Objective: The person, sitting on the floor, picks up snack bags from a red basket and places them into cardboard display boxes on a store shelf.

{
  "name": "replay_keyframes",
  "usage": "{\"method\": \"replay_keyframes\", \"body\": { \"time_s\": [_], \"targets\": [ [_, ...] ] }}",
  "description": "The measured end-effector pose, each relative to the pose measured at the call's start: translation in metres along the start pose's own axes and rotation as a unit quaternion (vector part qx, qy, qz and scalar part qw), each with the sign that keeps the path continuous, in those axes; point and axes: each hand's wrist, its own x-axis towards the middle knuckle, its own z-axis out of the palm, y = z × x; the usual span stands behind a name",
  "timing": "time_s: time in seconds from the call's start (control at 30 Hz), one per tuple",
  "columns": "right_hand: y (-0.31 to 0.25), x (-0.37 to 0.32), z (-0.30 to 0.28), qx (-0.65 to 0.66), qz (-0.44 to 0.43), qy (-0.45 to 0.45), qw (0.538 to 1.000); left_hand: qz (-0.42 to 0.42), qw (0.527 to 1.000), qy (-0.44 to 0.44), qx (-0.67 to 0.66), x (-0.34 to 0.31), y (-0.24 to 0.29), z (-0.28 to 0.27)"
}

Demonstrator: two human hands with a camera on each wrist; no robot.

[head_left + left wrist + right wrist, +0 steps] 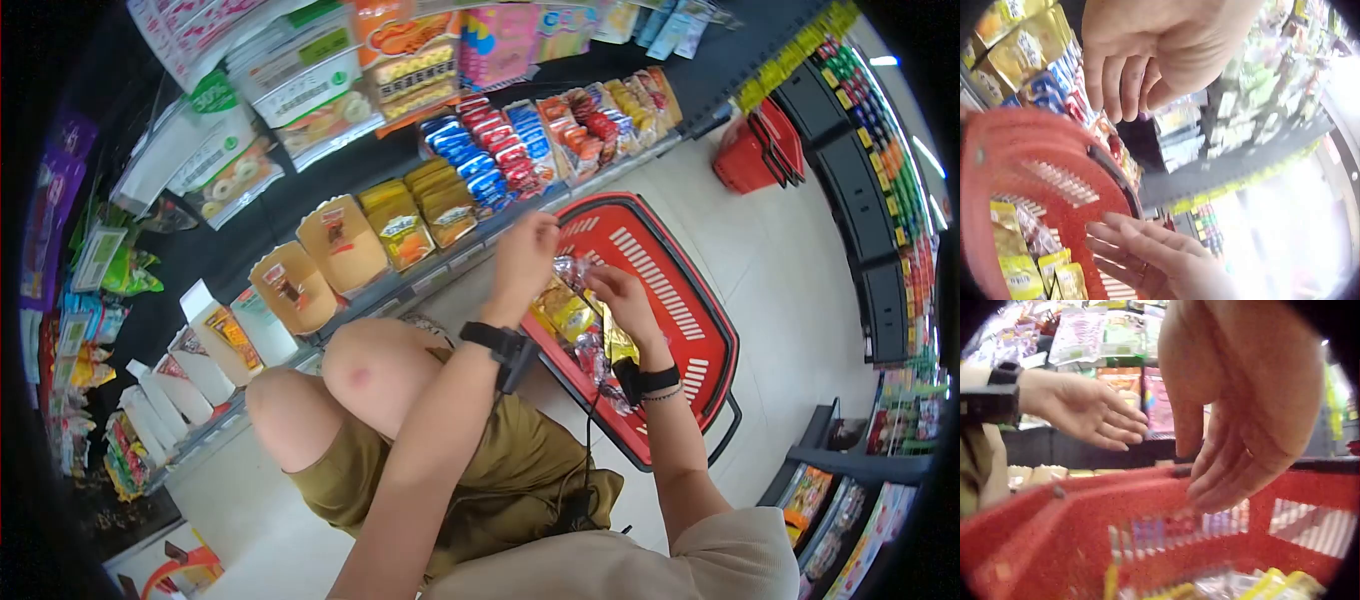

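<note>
A red shopping basket (692, 285) stands on the floor beside the person's knees. Inside lie several yellow packets (1025, 278) and shiny clear-and-purple wrapped packets. My left hand (524, 262) hovers over the basket's shelf-side rim, its fingers loosely bent and nothing in them. Across from it, my right hand (1247, 412) hangs inside the basket opening above the packets. Its thumb and fingers stand relaxed and apart, holding nothing. The left wrist view shows both palms, with the left hand (1166, 50) above and the right hand (1160, 256) below.
A low shelf along the left holds brown pouches (447, 205), blue and red packets (470, 165) and cardboard display boxes (340, 245). Snack bags (408, 65) hang above it. Another red basket (745, 155) sits on the floor farther off. Stocked shelves line the right side.
</note>
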Motion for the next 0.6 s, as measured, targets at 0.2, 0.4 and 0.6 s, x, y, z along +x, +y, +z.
{"method": "replay_keyframes", "body": {
  "time_s": [0.2,0.4,0.6],
  "targets": [
    [0.130,-0.044,-0.039,-0.299,0.155,0.071,0.939,-0.026,0.955,-0.278,0.100,-0.046,-0.006,0.078],
    [0.163,-0.037,-0.012,-0.443,0.176,0.063,0.877,-0.043,0.889,-0.379,0.252,-0.041,-0.016,0.078],
    [0.103,-0.036,-0.030,-0.231,0.095,0.096,0.964,-0.036,0.914,-0.339,0.218,-0.023,-0.020,0.074]
  ]
}}
